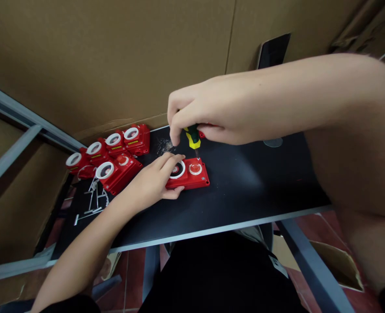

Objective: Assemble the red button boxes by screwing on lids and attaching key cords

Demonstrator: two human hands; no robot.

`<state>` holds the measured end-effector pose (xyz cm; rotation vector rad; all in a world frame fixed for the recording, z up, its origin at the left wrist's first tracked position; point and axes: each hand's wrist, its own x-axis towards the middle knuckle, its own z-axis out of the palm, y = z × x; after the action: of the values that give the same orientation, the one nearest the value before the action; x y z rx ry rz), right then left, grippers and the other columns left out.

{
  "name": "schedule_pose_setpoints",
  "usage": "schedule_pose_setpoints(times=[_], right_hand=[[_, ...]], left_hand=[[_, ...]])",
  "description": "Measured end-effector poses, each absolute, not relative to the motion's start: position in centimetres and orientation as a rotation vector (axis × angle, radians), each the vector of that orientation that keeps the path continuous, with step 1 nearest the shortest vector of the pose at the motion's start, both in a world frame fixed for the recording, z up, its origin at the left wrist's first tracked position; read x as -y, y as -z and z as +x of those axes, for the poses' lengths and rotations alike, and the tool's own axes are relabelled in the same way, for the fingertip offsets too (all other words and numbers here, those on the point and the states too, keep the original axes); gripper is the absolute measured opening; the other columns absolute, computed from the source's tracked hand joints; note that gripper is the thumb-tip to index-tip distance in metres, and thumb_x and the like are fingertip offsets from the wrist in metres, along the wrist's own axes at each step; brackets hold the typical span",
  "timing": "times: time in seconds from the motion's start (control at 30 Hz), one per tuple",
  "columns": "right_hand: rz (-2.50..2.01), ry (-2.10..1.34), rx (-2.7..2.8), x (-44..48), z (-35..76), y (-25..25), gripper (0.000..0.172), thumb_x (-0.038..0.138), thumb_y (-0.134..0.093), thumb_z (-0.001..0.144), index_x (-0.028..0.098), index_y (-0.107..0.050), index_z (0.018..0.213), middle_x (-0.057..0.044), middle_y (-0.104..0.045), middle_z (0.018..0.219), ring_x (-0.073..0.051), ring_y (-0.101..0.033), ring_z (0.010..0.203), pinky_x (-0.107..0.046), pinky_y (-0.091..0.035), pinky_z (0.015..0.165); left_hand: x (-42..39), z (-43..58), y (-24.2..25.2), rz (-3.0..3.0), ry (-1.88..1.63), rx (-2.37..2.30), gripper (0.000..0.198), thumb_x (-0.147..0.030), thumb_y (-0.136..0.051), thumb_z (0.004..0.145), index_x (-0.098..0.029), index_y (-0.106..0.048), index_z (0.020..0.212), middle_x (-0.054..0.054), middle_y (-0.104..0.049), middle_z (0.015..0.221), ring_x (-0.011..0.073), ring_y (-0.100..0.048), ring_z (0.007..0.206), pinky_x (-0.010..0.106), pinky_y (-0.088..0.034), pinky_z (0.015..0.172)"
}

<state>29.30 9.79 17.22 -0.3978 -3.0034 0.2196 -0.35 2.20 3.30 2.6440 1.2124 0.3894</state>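
Note:
A red call-point box (pixel 197 178) with a white ring and a round clear-covered red lamp lies flat on the black tabletop. My left hand (pixel 158 176) grips its left end, thumb on the near side and fingers over the far side. Above the box, my right hand (pixel 199 113) is closed around the handle of a green and yellow screwdriver (pixel 193 140). The screwdriver stands nearly upright, its tip at the box's far right corner. Part of another red piece (pixel 201 134) shows behind my right hand, mostly hidden.
Several similar red boxes (pixel 137 141) stand grouped at the left, with metal T-shaped rods (pixel 91 202) in front of them. Small pale debris (pixel 166 145) lies beyond my left hand. A dark phone (pixel 273 51) leans against the cardboard wall (pixel 140 56). A grey metal frame (pixel 13 156) borders the left.

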Motion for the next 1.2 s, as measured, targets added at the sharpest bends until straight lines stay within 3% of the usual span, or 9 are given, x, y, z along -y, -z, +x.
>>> schedule_pose_setpoints(times=[0.17,0.27,0.4,0.63,0.97,1.13,1.2], right_hand=[[-0.651,-0.119,2.883,-9.0,28.5,-16.7,0.035,0.036,-0.067,0.113,0.026,-0.071,0.146,-0.006,-0.074,0.138,-0.024,-0.068,0.104,-0.034,-0.047,0.079],[-0.862,0.052,2.809,-9.0,27.8,-16.2,0.035,0.052,-0.061,0.116,0.025,-0.075,0.133,-0.010,-0.080,0.121,-0.029,-0.070,0.095,-0.037,-0.045,0.076],[-1.045,0.161,2.706,-8.8,27.3,-16.3,0.050,0.064,-0.055,0.117,0.021,-0.078,0.124,-0.013,-0.080,0.100,-0.034,-0.073,0.093,-0.039,-0.045,0.077],[-1.133,0.198,2.736,-8.8,27.4,-17.1,0.039,0.057,-0.061,0.113,0.022,-0.078,0.119,-0.010,-0.076,0.092,-0.034,-0.073,0.089,-0.040,-0.046,0.078],[-0.852,0.021,2.786,-9.3,28.8,-16.8,0.027,0.039,-0.081,0.105,0.024,-0.075,0.127,-0.003,-0.076,0.111,-0.021,-0.064,0.084,-0.034,-0.044,0.074],[-0.585,-0.112,2.768,-9.9,29.5,-16.8,0.037,0.027,-0.092,0.100,0.029,-0.077,0.134,0.003,-0.075,0.120,-0.017,-0.068,0.096,-0.029,-0.052,0.083],[-0.534,-0.314,2.734,-10.4,29.6,-16.9,0.032,0.029,-0.092,0.102,0.028,-0.078,0.131,0.004,-0.077,0.120,-0.018,-0.073,0.106,-0.027,-0.057,0.091]], left_hand=[[-2.2,-0.3,-3.2,2.646,-0.388,-1.217,0.076,-0.031,-0.085,0.102,-0.023,-0.048,0.168,0.016,-0.066,0.156,0.0344,-0.078,0.134,0.048,-0.067,0.116],[-2.2,-0.4,-3.2,2.649,-0.381,-1.226,0.077,-0.030,-0.086,0.101,-0.024,-0.048,0.168,0.016,-0.065,0.157,0.0353,-0.078,0.135,0.050,-0.068,0.116],[-2.2,-0.4,-3.2,2.658,-0.385,-1.234,0.077,-0.030,-0.086,0.100,-0.023,-0.048,0.167,0.016,-0.066,0.154,0.0357,-0.078,0.134,0.049,-0.068,0.114],[-2.1,-0.2,-3.2,2.654,-0.374,-1.237,0.077,-0.029,-0.086,0.100,-0.024,-0.048,0.167,0.015,-0.066,0.153,0.0342,-0.079,0.132,0.046,-0.068,0.113],[-2.1,-0.3,-3.2,2.665,-0.398,-1.208,0.075,-0.030,-0.086,0.102,-0.021,-0.049,0.167,0.016,-0.066,0.153,0.0339,-0.078,0.132,0.045,-0.067,0.115],[-2.2,-0.4,-3.1,2.675,-0.388,-1.208,0.075,-0.032,-0.085,0.102,-0.021,-0.047,0.167,0.016,-0.066,0.154,0.0345,-0.078,0.133,0.046,-0.068,0.113],[-2.2,-0.4,-3.1,2.677,-0.391,-1.196,0.075,-0.032,-0.086,0.102,-0.020,-0.048,0.166,0.017,-0.066,0.153,0.0350,-0.077,0.133,0.046,-0.068,0.113]])
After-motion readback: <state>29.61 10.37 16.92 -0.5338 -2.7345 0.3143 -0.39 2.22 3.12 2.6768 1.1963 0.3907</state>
